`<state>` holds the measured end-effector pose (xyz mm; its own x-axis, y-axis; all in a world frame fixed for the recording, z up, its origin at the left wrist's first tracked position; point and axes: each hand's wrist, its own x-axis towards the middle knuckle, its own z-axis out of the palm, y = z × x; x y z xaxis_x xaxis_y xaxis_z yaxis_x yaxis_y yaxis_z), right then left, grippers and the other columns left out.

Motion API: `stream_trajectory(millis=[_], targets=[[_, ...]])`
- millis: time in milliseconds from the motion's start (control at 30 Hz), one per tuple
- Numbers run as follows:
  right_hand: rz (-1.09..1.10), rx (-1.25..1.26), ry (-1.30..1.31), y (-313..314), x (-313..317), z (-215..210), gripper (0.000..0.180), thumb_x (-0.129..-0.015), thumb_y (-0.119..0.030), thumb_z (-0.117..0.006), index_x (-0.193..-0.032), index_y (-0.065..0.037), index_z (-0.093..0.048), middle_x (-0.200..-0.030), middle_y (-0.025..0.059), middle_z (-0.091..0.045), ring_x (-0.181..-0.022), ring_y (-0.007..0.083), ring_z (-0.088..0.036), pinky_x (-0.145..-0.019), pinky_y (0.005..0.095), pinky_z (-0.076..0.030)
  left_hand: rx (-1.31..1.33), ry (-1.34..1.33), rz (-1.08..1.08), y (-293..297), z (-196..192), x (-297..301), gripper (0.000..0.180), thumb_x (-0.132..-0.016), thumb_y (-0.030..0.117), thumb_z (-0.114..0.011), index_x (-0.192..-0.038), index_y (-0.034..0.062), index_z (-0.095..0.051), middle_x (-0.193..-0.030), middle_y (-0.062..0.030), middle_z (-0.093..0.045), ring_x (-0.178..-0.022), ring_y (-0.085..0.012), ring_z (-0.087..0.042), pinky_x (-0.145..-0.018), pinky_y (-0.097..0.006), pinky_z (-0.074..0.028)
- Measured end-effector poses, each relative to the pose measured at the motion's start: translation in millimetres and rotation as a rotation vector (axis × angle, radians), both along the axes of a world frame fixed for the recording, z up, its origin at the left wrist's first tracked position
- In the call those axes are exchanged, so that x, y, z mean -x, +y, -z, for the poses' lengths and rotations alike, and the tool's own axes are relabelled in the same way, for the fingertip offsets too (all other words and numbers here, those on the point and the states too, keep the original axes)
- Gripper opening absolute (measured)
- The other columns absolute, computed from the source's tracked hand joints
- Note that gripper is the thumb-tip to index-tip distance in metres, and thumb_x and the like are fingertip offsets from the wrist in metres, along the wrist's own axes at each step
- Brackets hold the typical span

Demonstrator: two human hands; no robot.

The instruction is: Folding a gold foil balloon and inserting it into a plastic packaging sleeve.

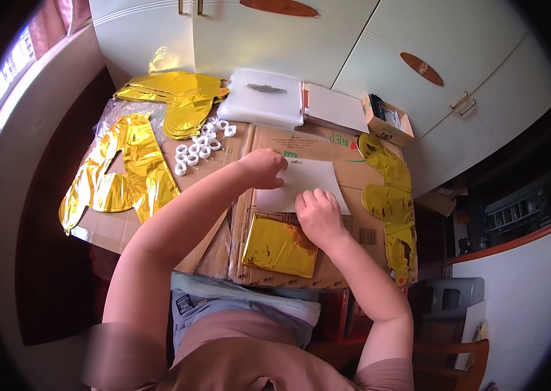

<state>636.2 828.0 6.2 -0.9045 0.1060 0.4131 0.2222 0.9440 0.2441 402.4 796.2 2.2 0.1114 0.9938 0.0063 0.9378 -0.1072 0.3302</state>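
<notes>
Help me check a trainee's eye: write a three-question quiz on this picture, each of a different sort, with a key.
1. Which lies just on the person's side of the pale sheet?
A. open box
B. gold packet
C. cabinet
2. True or false: the white rolls lie to the right of the left hand.
3. Fill in: the ___ hand is at the near edge of the pale sheet.

Key:
1. B
2. False; they lie to its left.
3. Right; the right hand is there.
</notes>
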Motion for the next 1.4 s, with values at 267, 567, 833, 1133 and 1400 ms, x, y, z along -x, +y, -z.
stream_trajectory(millis=[267,567,833,1133,1400], targets=[[-0.032,0.271,-0.031,5.6,-22.5,-9.9,0.021,-0.070,-0.014,-0.081,-0.084,-0.010,-0.065,-0.083,0.0055,-0.056,-0.085,0.0274,-0.057,-0.081,0.0407,-0.050,-0.306,0.157,0.066,-12.6,23.1,-17.5,0.010,-0.080,0.016,-0.062,-0.079,0.0088,-0.068,-0.088,-0.0117,-0.070,-0.078,-0.0317,-0.071,-0.070,-0.043,-0.058],[0.006,0.107,-0.086,-19.0,-46.7,-23.7,0.004,-0.077,-0.009,-0.065,-0.078,-0.006,-0.062,-0.079,0.0078,-0.057,-0.081,0.0264,-0.057,-0.076,0.0395,-0.048,-0.478,0.103,0.152,-13.2,31.0,-45.3,0.011,-0.080,0.015,-0.061,-0.076,0.0052,-0.063,-0.080,-0.0127,-0.065,-0.069,-0.0322,-0.069,-0.064,-0.044,-0.057],[-0.014,-0.116,-0.098,6.0,-50.3,-6.3,0.018,-0.079,-0.007,-0.060,-0.092,0.002,-0.069,-0.078,0.0076,-0.055,-0.077,0.0243,-0.055,-0.073,0.0371,-0.046,-0.512,0.049,0.135,6.1,31.5,-44.4,0.008,-0.078,0.014,-0.062,-0.077,0.0060,-0.063,-0.080,-0.0117,-0.065,-0.069,-0.0318,-0.069,-0.063,-0.044,-0.058],[-0.099,-0.202,0.008,2.8,-59.7,-12.9,0.024,-0.086,-0.003,-0.065,-0.107,0.006,-0.070,-0.079,0.0074,-0.055,-0.072,0.0210,-0.054,-0.062,0.0322,-0.046,-0.439,-0.034,0.127,5.4,35.2,-36.6,0.012,-0.084,0.015,-0.064,-0.078,0.0045,-0.062,-0.089,-0.0137,-0.067,-0.074,-0.0348,-0.069,-0.068,-0.044,-0.058],[-0.099,-0.233,-0.002,7.0,-82.3,-9.3,0.024,-0.086,-0.005,-0.063,-0.107,0.006,-0.070,-0.079,0.0082,-0.055,-0.070,0.0213,-0.054,-0.060,0.0315,-0.046,-0.450,-0.066,0.258,11.7,33.5,-63.5,0.012,-0.083,0.014,-0.065,-0.077,0.0044,-0.062,-0.086,-0.0139,-0.067,-0.074,-0.0343,-0.068,-0.067,-0.044,-0.058]])
